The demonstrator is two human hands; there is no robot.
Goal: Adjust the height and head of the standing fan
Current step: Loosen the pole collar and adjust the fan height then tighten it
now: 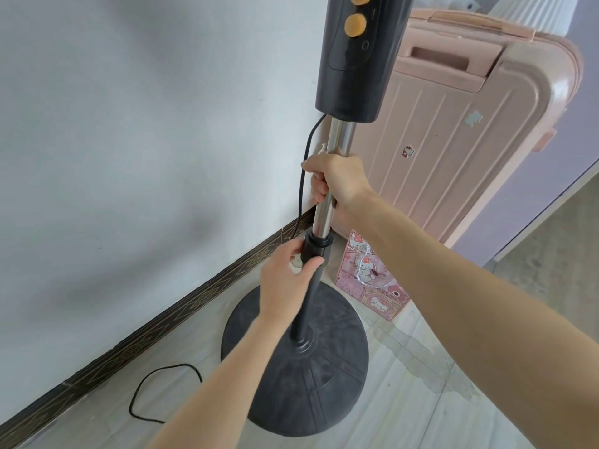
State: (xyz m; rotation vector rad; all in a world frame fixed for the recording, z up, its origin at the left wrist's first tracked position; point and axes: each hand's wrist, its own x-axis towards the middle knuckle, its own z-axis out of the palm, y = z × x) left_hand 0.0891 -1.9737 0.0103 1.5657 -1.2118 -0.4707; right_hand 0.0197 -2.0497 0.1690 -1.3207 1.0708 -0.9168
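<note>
The standing fan rises from a round black base point(301, 380) on the floor. A black lower tube carries a black height collar point(316, 246), and a shiny metal pole point(338, 134) runs up from it into the black control column point(353, 59) with orange knobs. My right hand point(337, 179) is wrapped around the metal pole a little above the collar. My left hand point(288, 280) grips the collar from the left side. The fan head is out of view above the frame.
A white wall point(146, 124) with a dark patterned skirting point(162, 322) stands close on the left. The fan's black cord point(162, 393) hangs down and loops on the floor. A pink suitcase point(453, 131) and a pink cartoon bag point(372, 277) stand right behind the fan.
</note>
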